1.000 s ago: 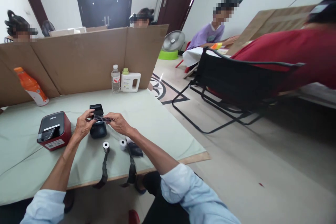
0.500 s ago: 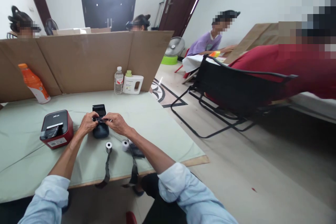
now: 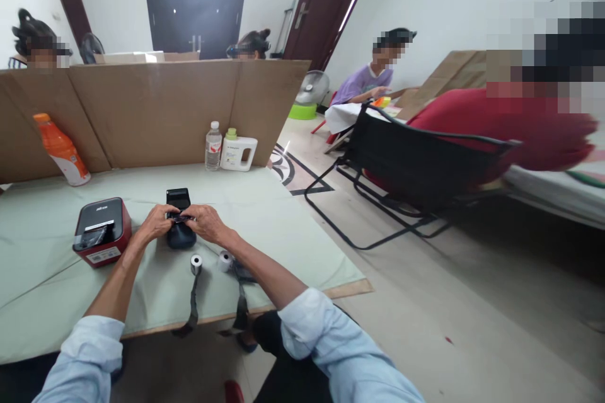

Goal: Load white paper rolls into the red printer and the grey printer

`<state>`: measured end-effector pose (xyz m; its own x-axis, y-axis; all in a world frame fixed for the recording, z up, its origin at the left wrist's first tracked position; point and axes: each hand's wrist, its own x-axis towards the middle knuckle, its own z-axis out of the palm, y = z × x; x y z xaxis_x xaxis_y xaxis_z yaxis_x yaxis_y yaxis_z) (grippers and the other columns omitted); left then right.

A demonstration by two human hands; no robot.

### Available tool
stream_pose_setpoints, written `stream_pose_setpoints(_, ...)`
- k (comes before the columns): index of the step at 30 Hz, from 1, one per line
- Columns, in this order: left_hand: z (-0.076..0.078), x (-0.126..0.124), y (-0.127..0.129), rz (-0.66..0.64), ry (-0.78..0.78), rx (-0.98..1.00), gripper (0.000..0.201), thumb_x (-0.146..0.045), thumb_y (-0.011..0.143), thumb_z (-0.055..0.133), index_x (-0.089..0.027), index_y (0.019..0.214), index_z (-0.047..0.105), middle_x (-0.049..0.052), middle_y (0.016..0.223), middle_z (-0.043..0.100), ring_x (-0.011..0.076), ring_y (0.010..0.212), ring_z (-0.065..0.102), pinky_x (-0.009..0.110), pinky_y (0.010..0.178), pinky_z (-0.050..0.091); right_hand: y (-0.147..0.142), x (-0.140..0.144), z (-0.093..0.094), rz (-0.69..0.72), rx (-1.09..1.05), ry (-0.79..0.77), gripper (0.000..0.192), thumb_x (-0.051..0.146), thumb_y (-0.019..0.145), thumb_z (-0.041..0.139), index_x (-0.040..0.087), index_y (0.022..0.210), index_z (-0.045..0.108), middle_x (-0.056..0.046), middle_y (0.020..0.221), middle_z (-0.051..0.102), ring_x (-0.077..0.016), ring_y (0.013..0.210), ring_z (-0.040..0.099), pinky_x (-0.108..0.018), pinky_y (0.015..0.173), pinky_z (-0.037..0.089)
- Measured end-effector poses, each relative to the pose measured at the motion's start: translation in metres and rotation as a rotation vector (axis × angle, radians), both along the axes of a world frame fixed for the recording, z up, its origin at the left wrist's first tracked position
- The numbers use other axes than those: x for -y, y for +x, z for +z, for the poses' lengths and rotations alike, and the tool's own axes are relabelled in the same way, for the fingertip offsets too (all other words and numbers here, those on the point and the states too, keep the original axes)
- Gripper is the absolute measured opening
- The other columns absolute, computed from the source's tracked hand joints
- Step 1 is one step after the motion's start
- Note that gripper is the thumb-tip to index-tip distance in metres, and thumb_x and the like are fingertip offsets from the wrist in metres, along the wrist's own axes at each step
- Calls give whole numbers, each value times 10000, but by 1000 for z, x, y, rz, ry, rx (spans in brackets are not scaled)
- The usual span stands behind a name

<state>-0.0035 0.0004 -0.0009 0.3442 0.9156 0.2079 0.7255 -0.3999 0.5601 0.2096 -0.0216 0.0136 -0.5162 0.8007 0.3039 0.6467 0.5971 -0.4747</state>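
- Here, both hands meet over a small black printer (image 3: 180, 234) that stands on the pale green table cover (image 3: 265, 214), its lid (image 3: 178, 197) raised toward the cardboard screen (image 3: 151, 110).
- The left hand (image 3: 155, 222) has its fingers curled, pinching a small dark piece at the printer's open top; what exactly that piece is, the view is too small to tell.
- The right hand (image 3: 207, 223) grips the same piece from the other side, fingertips bent inward and touching it.
- Just in front of the printer lie two white paper rolls (image 3: 196, 263), one with a dark strip trailing over the table edge, the other (image 3: 224, 259) beside a dark flat item.
- To the left, near the left forearm, sits a red and black label printer (image 3: 101, 240).
- At the screen stand an orange bottle (image 3: 62, 156), a clear water bottle (image 3: 213, 146) and a white jug (image 3: 239, 152) with a green cap.
- Beyond the table, a black folding chair (image 3: 416, 164) holds a person in red.
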Motion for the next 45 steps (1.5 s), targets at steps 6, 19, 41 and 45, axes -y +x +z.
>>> stream_pose_setpoints(6, -19, 4, -9, -46, 122, -84, 337, -137, 803, 553, -209, 992, 823, 87, 1234, 759, 259, 1183, 685, 424, 1132, 494, 0, 12, -2, 37, 138, 55, 282, 178, 965, 603, 242, 1185, 768, -65, 1219, 749, -218, 1150, 670, -307, 954, 507)
stream_pose_setpoints(19, -22, -37, -8, 336, 50, 369, 635, -198, 762, 666, -138, 1391, 599, 167, 1324, 670, 262, 1034, 709, 429, 897, 609, 5, 29, -25, 78, 212, 271, 179, 215, 986, 630, 227, 1129, 738, -87, 1139, 669, -212, 1023, 591, -306, 848, 486)
stream_pose_setpoints(41, -15, 16, -15, -2, 186, 112, 318, -260, 875, 653, -217, 1166, 774, 118, 1329, 666, 269, 1203, 665, 446, 1020, 581, 2, 44, -14, 45, 276, 241, 212, 243, 1047, 555, 200, 983, 752, -93, 1073, 667, -200, 993, 573, -276, 760, 452)
stream_pose_setpoints(45, -17, 26, -19, -1, 181, 6, 326, -279, 909, 621, -238, 1194, 775, 109, 1400, 634, 277, 1269, 642, 463, 1117, 525, 2, 44, -16, 65, 261, 242, 201, 241, 1038, 569, 199, 974, 755, -97, 1081, 663, -207, 997, 572, -283, 764, 461)
